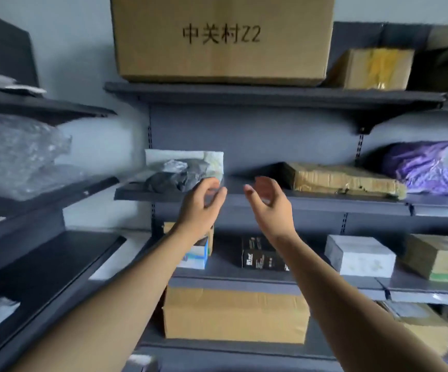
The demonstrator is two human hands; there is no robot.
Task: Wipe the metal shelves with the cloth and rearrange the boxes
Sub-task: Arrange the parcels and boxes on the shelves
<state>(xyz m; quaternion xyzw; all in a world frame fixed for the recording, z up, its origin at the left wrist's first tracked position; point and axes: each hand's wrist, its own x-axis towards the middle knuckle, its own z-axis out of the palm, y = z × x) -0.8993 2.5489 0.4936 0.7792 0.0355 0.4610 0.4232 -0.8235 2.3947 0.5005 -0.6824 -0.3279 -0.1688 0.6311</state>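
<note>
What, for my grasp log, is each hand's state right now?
Left hand: open, fingers loosely curled, holding nothing.
Right hand: open, holding nothing.

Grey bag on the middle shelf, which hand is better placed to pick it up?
Left. The left hand is open right beside the grey bag, fingers toward it. The right hand, also empty, sits further right, nearer the flat box.
</note>
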